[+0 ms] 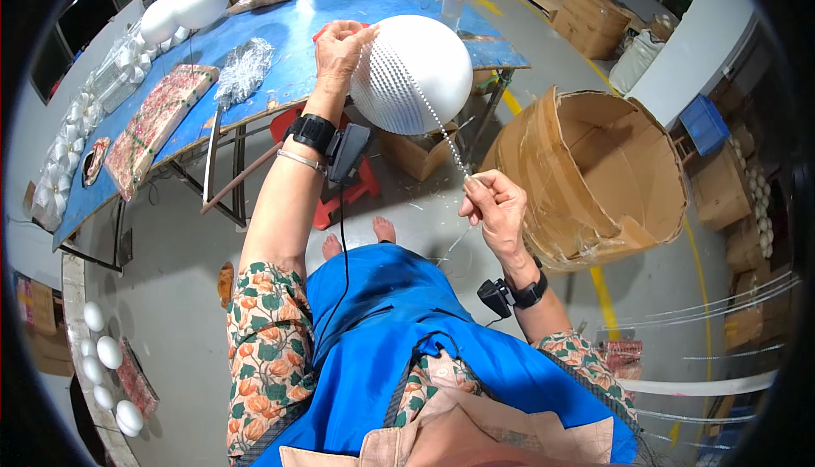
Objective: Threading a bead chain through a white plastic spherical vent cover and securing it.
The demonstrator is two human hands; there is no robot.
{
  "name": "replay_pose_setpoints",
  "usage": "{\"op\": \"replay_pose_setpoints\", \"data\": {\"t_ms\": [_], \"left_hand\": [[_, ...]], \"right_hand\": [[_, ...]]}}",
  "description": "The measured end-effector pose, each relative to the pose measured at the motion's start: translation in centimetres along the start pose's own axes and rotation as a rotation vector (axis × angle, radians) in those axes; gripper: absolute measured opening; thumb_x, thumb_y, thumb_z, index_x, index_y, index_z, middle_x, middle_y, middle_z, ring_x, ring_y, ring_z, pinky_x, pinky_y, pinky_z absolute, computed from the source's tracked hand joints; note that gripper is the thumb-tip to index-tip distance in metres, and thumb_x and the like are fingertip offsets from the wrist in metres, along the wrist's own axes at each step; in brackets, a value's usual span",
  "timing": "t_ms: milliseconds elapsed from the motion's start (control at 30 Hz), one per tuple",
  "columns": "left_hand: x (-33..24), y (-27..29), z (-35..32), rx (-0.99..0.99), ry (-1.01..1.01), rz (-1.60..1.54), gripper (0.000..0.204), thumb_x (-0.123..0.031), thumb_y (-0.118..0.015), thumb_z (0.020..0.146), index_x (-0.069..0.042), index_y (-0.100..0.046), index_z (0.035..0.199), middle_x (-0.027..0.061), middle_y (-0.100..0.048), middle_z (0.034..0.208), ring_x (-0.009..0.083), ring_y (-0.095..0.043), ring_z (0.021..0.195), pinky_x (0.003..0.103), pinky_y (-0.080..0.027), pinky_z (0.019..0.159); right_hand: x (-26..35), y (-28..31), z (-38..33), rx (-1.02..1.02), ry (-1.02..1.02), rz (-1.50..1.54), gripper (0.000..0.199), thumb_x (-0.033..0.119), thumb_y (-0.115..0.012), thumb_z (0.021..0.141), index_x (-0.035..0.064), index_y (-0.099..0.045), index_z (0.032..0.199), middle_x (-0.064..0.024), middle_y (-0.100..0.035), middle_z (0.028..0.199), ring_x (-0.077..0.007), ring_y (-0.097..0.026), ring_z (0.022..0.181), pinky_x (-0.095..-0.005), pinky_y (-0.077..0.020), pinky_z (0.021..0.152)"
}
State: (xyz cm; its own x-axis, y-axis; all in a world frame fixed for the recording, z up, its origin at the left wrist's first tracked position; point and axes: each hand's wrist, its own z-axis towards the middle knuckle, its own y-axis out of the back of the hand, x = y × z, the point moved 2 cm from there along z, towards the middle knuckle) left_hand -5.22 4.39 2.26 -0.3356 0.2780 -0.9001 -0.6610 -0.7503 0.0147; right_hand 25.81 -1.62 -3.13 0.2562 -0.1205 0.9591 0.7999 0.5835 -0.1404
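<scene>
A large white ball [433, 64] is in front of me at the table's near edge, its left side covered by close rows of silvery beads [386, 89]. My left hand [340, 51] is at the ball's upper left, thumb and fingers closed at the end of a loose bead strand. That bead strand [435, 116] runs taut across the ball's face, down to the right. Its lower part is pinched between thumb and fingers of my right hand [497, 204], below and right of the ball. What supports the ball is hidden. Something red [323, 32] shows behind my left hand.
A blue-topped table [297, 21] bears a clear plastic heap [244, 72], a patterned package [161, 123], white balls [201, 0] and a lidded jar [452, 4]. A big open cardboard box [543, 178] stands right. Beneath are a red stool [361, 187] and a smaller carton [416, 153].
</scene>
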Motion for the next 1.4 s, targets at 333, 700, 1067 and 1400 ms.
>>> {"op": "replay_pose_setpoints", "data": {"t_ms": [333, 700, 1067, 1400], "left_hand": [[0.2, -0.1, -0.9, 0.022, -0.021, 0.135, 0.039, -0.038, -0.061, 0.078, -0.001, -0.065, 0.091, 0.0127, -0.064, 0.079, 0.0171, -0.06, 0.074, 0.028, -0.045, 0.07], [-0.7, -0.2, -1.8, -0.228, -0.306, 0.447, 0.042, -0.043, -0.058, 0.077, -0.003, -0.063, 0.087, 0.0159, -0.063, 0.084, 0.0252, -0.06, 0.082, 0.032, -0.044, 0.072], [-0.3, 0.8, -4.1, 0.113, -0.243, 0.266, 0.055, -0.049, -0.055, 0.076, -0.004, -0.058, 0.107, 0.0175, -0.059, 0.103, 0.0312, -0.055, 0.099, 0.035, -0.041, 0.086], [-0.9, 0.4, -2.9, -0.091, -0.351, 0.317, 0.049, -0.045, -0.062, 0.071, -0.001, -0.061, 0.095, 0.0165, -0.062, 0.094, 0.0282, -0.059, 0.09, 0.034, -0.043, 0.082]], "right_hand": [[-2.0, -0.7, 2.0, -0.023, -0.011, 0.019, 0.017, 0.017, -0.057, 0.085, 0.0002, -0.057, 0.08, -0.0037, -0.057, 0.055, -0.0033, -0.045, 0.044, -0.0158, -0.0337, 0.042], [-2.2, -1.1, 3.0, -0.051, -0.02, -0.033, 0.02, 0.02, -0.058, 0.085, -0.0001, -0.057, 0.084, -0.0038, -0.057, 0.058, -0.0036, -0.045, 0.045, -0.016, -0.0349, 0.042], [-0.3, 0.5, -2.5, 0.04, -0.084, -0.05, 0.019, 0.019, -0.055, 0.086, 0.0005, -0.056, 0.083, -0.0049, -0.058, 0.058, -0.0046, -0.047, 0.045, -0.0161, -0.0357, 0.042], [-1.2, -0.7, -1.6, 0.051, -0.111, 0.063, 0.017, 0.018, -0.054, 0.087, 0.0022, -0.055, 0.081, -0.0047, -0.057, 0.057, -0.0046, -0.045, 0.043, -0.0159, -0.0333, 0.041]]}}
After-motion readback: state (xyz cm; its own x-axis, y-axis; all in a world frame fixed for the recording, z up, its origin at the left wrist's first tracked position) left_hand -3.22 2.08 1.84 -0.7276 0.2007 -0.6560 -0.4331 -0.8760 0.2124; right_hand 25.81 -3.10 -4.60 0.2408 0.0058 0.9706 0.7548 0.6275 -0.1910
